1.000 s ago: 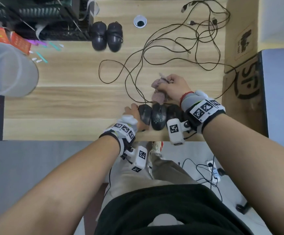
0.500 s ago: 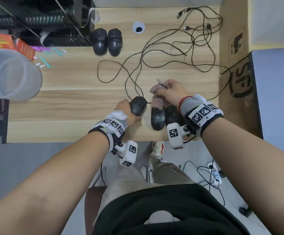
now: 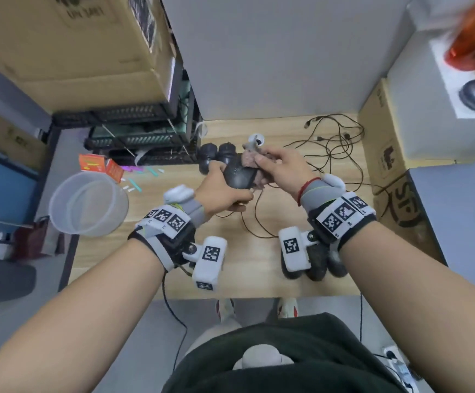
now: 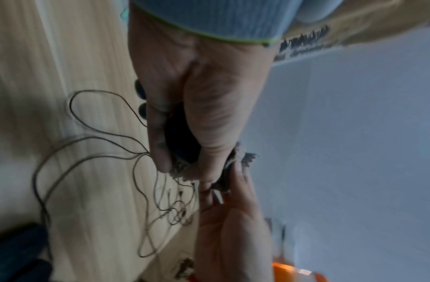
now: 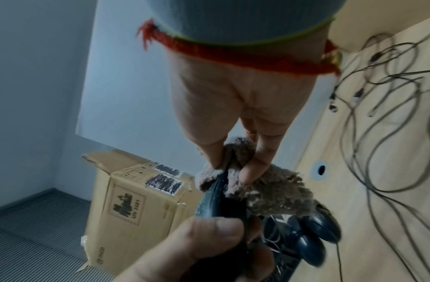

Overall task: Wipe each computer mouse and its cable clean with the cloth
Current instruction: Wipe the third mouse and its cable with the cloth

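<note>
My left hand (image 3: 225, 191) grips a black computer mouse (image 3: 239, 173) lifted above the wooden desk (image 3: 259, 268). My right hand (image 3: 278, 165) pinches a brownish fuzzy cloth (image 3: 249, 160) against the far end of that mouse. In the right wrist view the cloth (image 5: 269, 190) wraps over the mouse (image 5: 214, 200), with my left thumb (image 5: 199, 240) below it. The left wrist view shows the mouse (image 4: 180, 137) between thumb and fingers. Its cable (image 3: 256, 217) hangs to the desk. Dusty mice (image 3: 318, 262) lie near the front edge under my right wrist. Two black mice (image 3: 216, 154) sit at the back.
A tangle of cables (image 3: 335, 146) covers the desk's back right. A translucent plastic bucket (image 3: 88, 202) stands at the left edge, orange cards (image 3: 100, 164) behind it. Cardboard boxes (image 3: 386, 154) flank the right side; black racks (image 3: 139, 140) stand back left.
My left hand has lifted one mouse off the desk's front edge and raised it. My right hand has brought the cloth up onto it. The head view has tilted upward.
</note>
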`<state>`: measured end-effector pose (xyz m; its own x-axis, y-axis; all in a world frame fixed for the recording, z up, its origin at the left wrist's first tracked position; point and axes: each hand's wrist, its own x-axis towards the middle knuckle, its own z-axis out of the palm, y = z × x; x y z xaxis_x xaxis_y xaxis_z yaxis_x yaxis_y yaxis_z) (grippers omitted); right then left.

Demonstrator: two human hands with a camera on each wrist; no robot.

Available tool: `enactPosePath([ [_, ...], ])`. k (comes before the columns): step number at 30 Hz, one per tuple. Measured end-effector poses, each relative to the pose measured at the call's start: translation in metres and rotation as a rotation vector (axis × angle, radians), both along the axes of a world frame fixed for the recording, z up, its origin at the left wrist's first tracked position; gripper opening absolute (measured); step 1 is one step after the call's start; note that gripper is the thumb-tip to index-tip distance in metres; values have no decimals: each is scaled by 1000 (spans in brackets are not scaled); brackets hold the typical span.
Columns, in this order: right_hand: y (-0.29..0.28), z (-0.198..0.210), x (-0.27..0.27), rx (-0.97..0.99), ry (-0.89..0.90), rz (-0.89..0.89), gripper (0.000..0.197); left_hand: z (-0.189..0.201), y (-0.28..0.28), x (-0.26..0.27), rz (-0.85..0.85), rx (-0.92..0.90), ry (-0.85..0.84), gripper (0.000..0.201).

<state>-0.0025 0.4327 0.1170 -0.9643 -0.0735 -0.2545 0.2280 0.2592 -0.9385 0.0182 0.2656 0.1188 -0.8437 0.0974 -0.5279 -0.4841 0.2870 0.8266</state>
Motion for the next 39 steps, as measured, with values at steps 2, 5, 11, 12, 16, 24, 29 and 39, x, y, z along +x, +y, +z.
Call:
enactPosePath([
  [2, -7, 15, -8, 95, 58, -3, 28, 17, -9, -9, 39, 150, -72, 80],
  [5, -14, 29, -13, 128, 94, 4, 18, 36, -18, -20, 17, 398, -204, 68],
  [11, -33, 37, -12, 273, 260, 124, 11, 48, -30, -30, 122, 597, -321, 94],
  [12, -36, 37, -10, 285, 287, 191, 12, 47, -31, -31, 139, 585, -310, 95],
  [16, -42, 40, -7, 342, 306, 369, 24, 51, -34, -34, 206, 559, -250, 67],
  [24, -47, 39, -18, 278, 312, 8, 21, 45, -23, -35, 243, 479, -310, 61],
  [29, -51, 44, 4, 383, 389, 448, 24, 44, -29, -42, 402, 547, -208, 25],
  [39, -56, 47, 2, 284, 400, 331, 31, 42, -32, -49, 426, 528, -189, 36],
])
